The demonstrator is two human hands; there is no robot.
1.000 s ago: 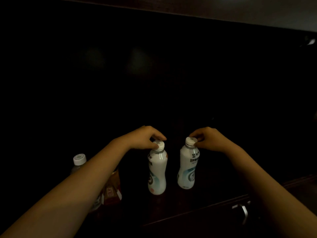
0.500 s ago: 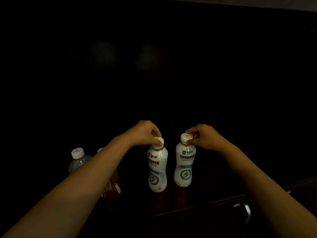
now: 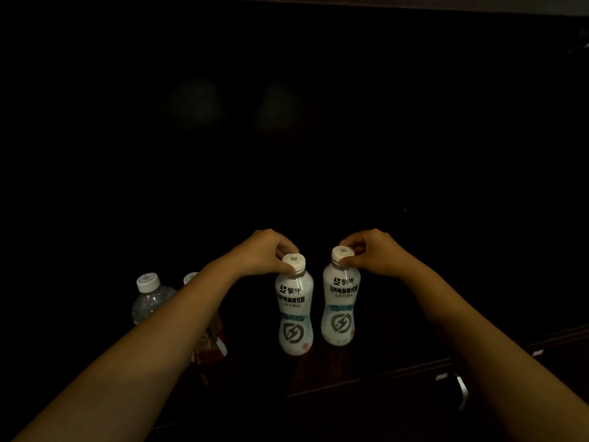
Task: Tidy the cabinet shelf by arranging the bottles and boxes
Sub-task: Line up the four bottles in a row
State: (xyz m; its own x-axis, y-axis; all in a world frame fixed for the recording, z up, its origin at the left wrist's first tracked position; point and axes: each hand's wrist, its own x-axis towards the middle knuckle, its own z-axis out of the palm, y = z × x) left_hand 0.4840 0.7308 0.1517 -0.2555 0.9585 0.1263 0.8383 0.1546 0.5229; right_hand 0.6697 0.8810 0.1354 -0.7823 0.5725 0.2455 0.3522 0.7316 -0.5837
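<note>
Two white drink bottles stand upright side by side on the dark cabinet shelf. My left hand pinches the cap of the left white bottle. My right hand pinches the cap of the right white bottle. Both labels face me. Further left stands a clear water bottle with a white cap. A second cap and a reddish box show partly behind my left forearm.
The cabinet interior behind the bottles is very dark and shows no detail. The shelf's front edge runs below the bottles, with a metal handle at the lower right.
Both white bottles have turned so their labels face me and now stand closer together. My hands stay on the caps.
</note>
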